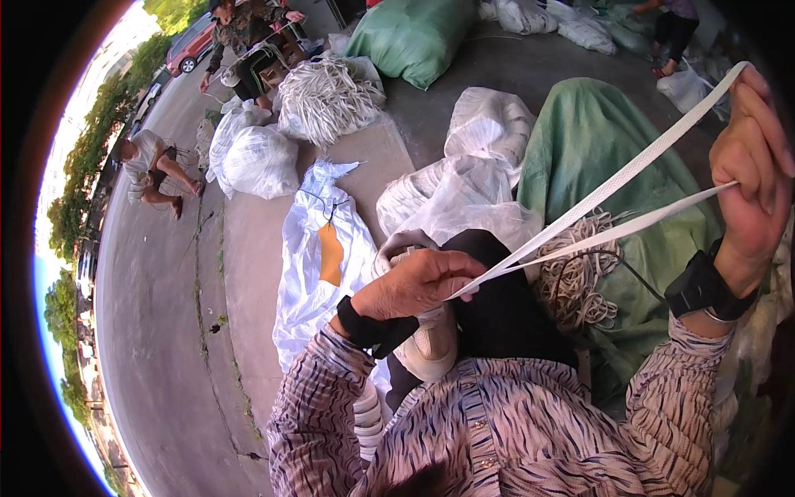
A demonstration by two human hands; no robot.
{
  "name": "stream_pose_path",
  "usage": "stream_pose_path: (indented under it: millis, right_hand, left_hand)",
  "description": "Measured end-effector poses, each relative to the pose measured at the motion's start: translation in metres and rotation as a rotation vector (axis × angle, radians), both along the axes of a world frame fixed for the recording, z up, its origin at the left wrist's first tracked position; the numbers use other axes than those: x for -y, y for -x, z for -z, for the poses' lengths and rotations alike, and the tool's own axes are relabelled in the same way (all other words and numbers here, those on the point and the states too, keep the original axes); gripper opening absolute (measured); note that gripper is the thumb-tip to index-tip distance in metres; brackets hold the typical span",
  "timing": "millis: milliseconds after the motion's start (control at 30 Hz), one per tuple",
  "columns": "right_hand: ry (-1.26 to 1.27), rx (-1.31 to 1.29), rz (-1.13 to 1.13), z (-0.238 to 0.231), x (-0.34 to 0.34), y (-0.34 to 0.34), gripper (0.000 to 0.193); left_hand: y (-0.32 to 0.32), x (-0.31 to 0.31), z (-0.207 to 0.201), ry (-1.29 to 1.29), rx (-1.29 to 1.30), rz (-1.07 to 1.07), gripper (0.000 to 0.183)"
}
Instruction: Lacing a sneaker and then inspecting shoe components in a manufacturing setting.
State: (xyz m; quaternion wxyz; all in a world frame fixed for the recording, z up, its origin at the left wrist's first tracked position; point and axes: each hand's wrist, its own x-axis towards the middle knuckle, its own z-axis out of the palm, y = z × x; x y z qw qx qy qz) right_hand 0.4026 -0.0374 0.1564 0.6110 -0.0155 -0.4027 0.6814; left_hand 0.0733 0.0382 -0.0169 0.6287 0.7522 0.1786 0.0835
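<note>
A flat white woven strap (623, 178) runs in two lengths between my hands and narrows to a point at the left. My left hand (406, 284), above my lap, pinches the two lengths together where they meet. Raised at the far right, my right hand (752, 157) is closed on the strap, one length passing over its fingers and the other coming out by the palm. Below the strap lies a heap of loose off-white cords (584, 277) on a green sheet (600, 137). Close under my left hand is a light shoe (429, 352).
White sheeting (290, 290) with an orange piece (330, 253) lies left of my legs. Ahead stand white bags (490, 124), a big green sack (411, 37) and a bundle of white straps (331, 98). Other people sit at the upper left (159, 170); another stands upper right (675, 33).
</note>
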Motion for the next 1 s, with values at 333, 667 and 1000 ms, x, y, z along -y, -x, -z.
stream_pose_path:
  millis: [333,667,1000]
  right_hand:
    - [0.6,-0.259,0.891,0.122,-0.023,-0.033,0.017]
    - [0.7,0.919,1.014,0.27,-0.006,-0.083,0.033]
    - [0.186,1.002,0.23,0.257,-0.048,0.135,0.025]
  left_hand:
    - [0.155,-0.011,-0.009,0.446,0.752,-1.235,0.013]
    - [0.275,0.009,0.028,0.069,0.477,-1.664,0.022]
    - [0.25,0.023,0.042,0.089,0.294,-1.612,0.022]
